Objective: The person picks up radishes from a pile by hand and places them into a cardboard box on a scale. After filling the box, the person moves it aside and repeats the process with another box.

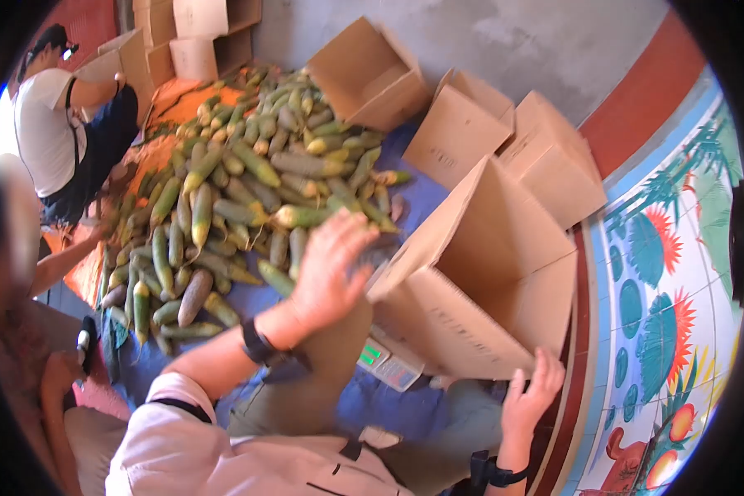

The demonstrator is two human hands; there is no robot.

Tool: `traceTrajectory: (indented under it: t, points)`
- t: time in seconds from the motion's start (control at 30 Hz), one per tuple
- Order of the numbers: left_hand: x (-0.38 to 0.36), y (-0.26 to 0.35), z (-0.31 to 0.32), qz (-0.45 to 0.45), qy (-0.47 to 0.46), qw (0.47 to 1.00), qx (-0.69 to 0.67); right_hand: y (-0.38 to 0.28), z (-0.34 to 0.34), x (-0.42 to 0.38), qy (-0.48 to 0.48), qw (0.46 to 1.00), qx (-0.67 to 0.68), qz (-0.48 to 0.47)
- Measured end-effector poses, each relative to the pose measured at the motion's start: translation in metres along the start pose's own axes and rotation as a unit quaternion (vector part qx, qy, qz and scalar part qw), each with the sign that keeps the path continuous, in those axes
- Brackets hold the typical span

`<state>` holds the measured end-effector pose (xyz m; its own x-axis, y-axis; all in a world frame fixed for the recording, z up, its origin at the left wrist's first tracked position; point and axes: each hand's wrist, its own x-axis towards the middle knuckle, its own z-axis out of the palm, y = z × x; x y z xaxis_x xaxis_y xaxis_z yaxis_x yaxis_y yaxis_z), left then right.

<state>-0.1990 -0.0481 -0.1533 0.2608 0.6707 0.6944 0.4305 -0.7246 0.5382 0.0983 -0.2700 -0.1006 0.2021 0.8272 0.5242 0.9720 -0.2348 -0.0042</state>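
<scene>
My left hand is raised over the near side of a large pile of cucumbers, fingers stretched out and holding nothing. The cucumbers are green to brownish, many with yellow ends. To the right of that hand, an open cardboard box stands tilted, with its inside partly in shadow. My right hand has its fingers and thumb at the near right edge of this box, gripping it. Below the box sits a digital scale with a lit green display, partly hidden by the box and my leg.
More cardboard boxes stand along the wall, and others are stacked at the back left. A person in a white shirt crouches beyond the pile. Another person's arm reaches in at left. A painted tile wall borders the right.
</scene>
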Motion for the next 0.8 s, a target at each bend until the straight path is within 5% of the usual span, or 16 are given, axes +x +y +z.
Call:
traceTrajectory:
  t: [0.13,0.2,0.33,0.4,0.47,0.53,0.8]
  points:
    - [-0.059,-0.103,-0.028,-0.136,-0.050,0.986,0.079,0.023,-0.010,-0.021,0.062,0.998,-0.032,-0.004]
    - [-0.103,-0.137,-0.039,-0.298,-0.105,0.946,0.077,0.036,-0.007,-0.034,0.071,0.996,-0.053,0.023]
    - [-0.222,-0.196,-0.027,-0.420,-0.283,0.857,0.098,0.060,0.012,-0.063,0.040,0.995,-0.071,0.059]
    - [-0.323,-0.255,0.007,-0.131,-0.532,0.800,0.244,0.067,0.023,-0.074,0.019,0.995,-0.076,0.067]
    - [-0.297,-0.200,0.013,-0.506,-0.450,0.730,0.097,0.068,0.032,-0.080,-0.027,0.994,-0.073,0.078]
    - [-0.292,-0.174,0.027,-0.523,-0.488,0.691,0.103,0.062,0.033,-0.076,-0.039,0.993,-0.064,0.090]
    - [-0.281,-0.179,0.100,-0.470,-0.501,0.717,0.116,0.069,0.035,-0.083,-0.066,0.989,-0.085,0.099]
